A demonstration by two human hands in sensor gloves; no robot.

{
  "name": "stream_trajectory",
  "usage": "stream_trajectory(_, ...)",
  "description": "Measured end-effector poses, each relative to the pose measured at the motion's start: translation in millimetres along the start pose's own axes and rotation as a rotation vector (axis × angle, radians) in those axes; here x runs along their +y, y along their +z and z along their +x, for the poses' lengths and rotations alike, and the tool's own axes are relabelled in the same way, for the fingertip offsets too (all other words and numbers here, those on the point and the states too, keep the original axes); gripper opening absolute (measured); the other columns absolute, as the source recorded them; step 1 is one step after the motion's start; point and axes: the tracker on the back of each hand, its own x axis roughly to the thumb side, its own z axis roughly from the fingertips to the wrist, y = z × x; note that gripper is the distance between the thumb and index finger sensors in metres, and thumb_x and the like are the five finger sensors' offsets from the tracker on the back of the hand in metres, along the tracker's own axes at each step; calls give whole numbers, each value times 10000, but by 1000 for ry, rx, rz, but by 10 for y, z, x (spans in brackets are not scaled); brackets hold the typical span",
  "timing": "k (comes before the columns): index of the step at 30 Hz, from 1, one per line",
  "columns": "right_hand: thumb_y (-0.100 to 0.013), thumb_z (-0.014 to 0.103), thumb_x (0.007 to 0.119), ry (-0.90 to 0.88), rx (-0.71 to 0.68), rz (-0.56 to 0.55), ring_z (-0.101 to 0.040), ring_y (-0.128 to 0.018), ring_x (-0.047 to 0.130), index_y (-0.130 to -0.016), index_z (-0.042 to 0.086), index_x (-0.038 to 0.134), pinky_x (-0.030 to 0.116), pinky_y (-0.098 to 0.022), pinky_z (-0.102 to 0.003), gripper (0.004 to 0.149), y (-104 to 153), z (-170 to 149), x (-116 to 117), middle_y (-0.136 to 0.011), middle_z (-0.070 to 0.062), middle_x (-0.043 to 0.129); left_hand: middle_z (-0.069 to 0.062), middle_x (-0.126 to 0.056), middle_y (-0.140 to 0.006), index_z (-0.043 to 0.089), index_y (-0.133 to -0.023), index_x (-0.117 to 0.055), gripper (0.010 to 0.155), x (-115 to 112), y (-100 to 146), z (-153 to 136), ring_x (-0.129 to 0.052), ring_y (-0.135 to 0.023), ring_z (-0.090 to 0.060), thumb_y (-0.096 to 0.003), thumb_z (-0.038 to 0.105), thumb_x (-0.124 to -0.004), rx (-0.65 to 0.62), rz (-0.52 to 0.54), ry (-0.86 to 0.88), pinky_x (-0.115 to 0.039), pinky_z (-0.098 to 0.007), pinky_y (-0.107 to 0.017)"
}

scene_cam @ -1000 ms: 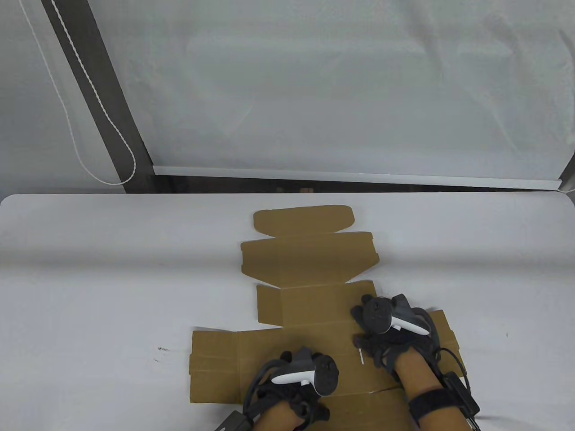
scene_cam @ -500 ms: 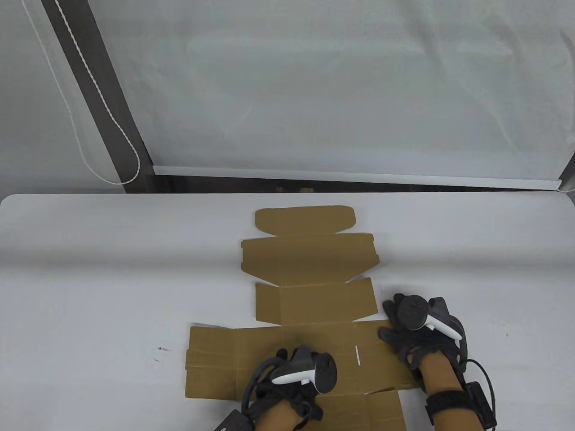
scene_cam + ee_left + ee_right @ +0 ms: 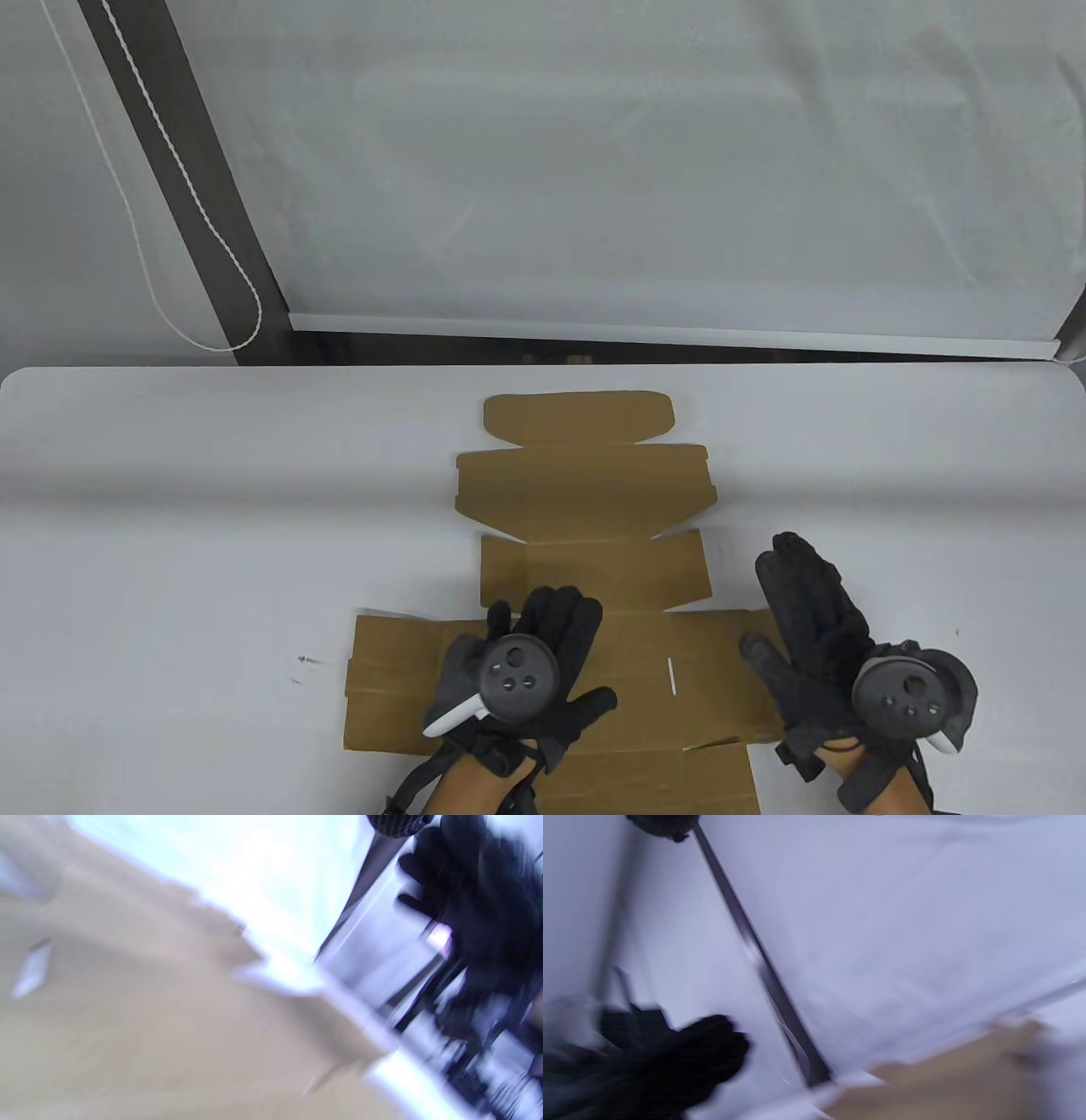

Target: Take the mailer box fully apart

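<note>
The brown cardboard mailer box [image 3: 585,492] lies unfolded flat on the white table [image 3: 170,526], its panels spread from the middle to the near edge. My left hand [image 3: 530,658] lies palm down, fingers spread, on the wide near panel. My right hand [image 3: 810,620] is open with fingers stretched out, over the right end of that panel; I cannot tell if it touches. Neither hand grips anything. The left wrist view shows blurred cardboard [image 3: 127,1018] and the other glove [image 3: 475,908]. The right wrist view shows a cardboard corner [image 3: 946,1077], blurred.
A small white slit mark [image 3: 673,677] shows on the near panel between my hands. A white backdrop sheet [image 3: 679,170] hangs behind the table, with a dark post [image 3: 195,187] and a white cord [image 3: 153,280] at the left.
Both hands went from curled on the cardboard to flat and open. The left hand moved forward onto the near panel. The right hand slid right and back, off the side flap, which now lies flat.
</note>
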Motion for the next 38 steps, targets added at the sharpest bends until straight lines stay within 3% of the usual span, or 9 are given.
stream_trajectory(6,-558,577,616,-70,-210,-164,-425,-1142,367,-1136,275,280,354,-759,-693,734,47,309,52,-1244,-162,246,-129,-62,-1204,262,-1119,-131,836,342,208,233,-21,-1089,-433,-541,535,-669,-208,361,-10,111,-752,-611)
stream_trajectory(9,-555,587,620,-3,-286,-183,-423,-1145,358,-1137,279,291,345,-765,-689,736,54,387,90,-1247,-159,244,-134,-61,-1207,245,-1126,-143,843,411,266,361,-14,-1090,-427,-540,558,-661,-308,435,-49,110,-734,-620)
stream_trajectory(12,-555,594,623,128,-275,-124,-430,-1145,359,-1140,264,313,338,-769,-685,740,46,425,169,-1248,-166,256,-143,-92,-1214,180,-1137,-199,853,382,259,418,-16,-1091,-422,-538,582,-656,-254,396,-126,107,-718,-629)
stream_trajectory(14,-557,619,615,252,-195,-2,-438,-1150,321,-1146,252,307,327,-772,-683,760,6,377,267,-1251,-168,224,-156,-102,-1216,157,-1139,-203,873,299,195,332,-8,-1087,-426,-537,614,-640,-119,283,-210,107,-711,-627)
stream_trajectory(18,-533,690,634,346,37,511,-445,-1144,191,-1144,214,249,210,-782,-672,865,-14,124,597,-1234,-165,102,-125,36,-1181,176,-1117,-96,921,120,98,-6,81,-1060,-405,-530,644,-627,151,-21,-270,167,-683,-599)
stream_trajectory(20,-530,736,596,414,159,757,-413,-1118,-33,-1094,243,10,46,-785,-641,951,85,62,726,-1165,-134,-149,-119,41,-1179,178,-1116,-97,917,146,107,-78,96,-1057,-395,-530,633,-635,165,14,-243,181,-672,-596)
stream_trajectory(21,-525,726,615,455,136,775,-417,-1118,-13,-1097,232,36,56,-785,-641,952,99,46,772,-1168,-141,-125,-128,17,-1183,167,-1120,-122,911,182,116,-95,79,-1060,-401,-529,623,-644,155,56,-218,176,-672,-597)
stream_trajectory(29,-543,668,601,465,78,552,-434,-1124,64,-1115,211,110,108,-783,-654,882,26,52,676,-1192,-168,-33,-133,28,-1183,164,-1121,-110,909,289,167,-71,94,-1056,-400,-535,616,-637,169,110,-229,186,-665,-598)
stream_trajectory(38,-553,642,595,396,136,536,-442,-1122,85,-1125,203,151,97,-779,-652,846,51,-22,648,-1199,-176,-9,-151,26,-1176,150,-1123,-115,885,219,141,-70,80,-1046,-421,-547,603,-611,179,74,-264,159,-677,-595)
